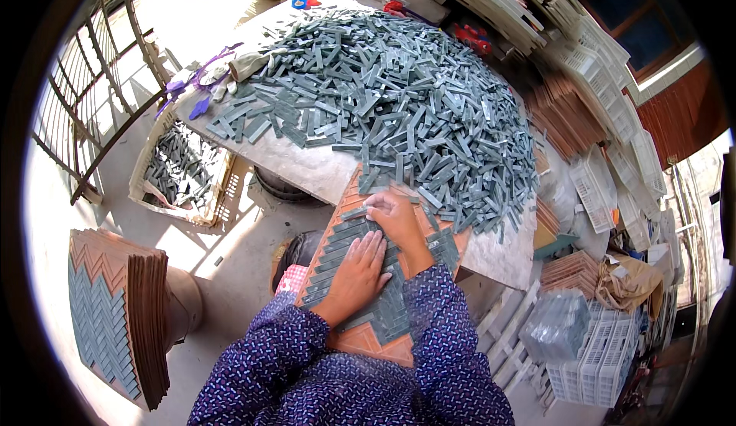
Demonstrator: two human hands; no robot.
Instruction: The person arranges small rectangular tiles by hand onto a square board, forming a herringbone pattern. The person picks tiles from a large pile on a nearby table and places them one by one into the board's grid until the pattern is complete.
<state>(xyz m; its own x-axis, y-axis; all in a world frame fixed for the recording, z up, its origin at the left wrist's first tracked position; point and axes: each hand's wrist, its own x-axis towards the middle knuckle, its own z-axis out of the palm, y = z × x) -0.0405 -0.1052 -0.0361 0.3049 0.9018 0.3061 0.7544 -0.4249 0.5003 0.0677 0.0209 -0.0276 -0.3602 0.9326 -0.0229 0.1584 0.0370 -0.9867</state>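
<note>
An orange-brown ribbed tray (pixel 355 339) leans against the table edge in front of me, with grey-green stone strips (pixel 331 256) set in it in a herringbone pattern. My left hand (pixel 357 271) lies flat on these strips, fingers stretched out together. Just beyond it, my right hand (pixel 396 221) is closed at the fingertips on one small stone strip (pixel 354 213) near the tray's upper left side. Its thumb and fingers partly hide that strip. Bare orange grooves show along the tray's upper and lower ends.
A large heap of loose stone strips (pixel 383 81) covers the table (pixel 295 167). At the left stand a crate (pixel 138 188) of strips and a stack of trays (pixel 115 311), the top one partly filled. White crates (pixel 598 365) and more brown trays (pixel 567 116) stand at the right.
</note>
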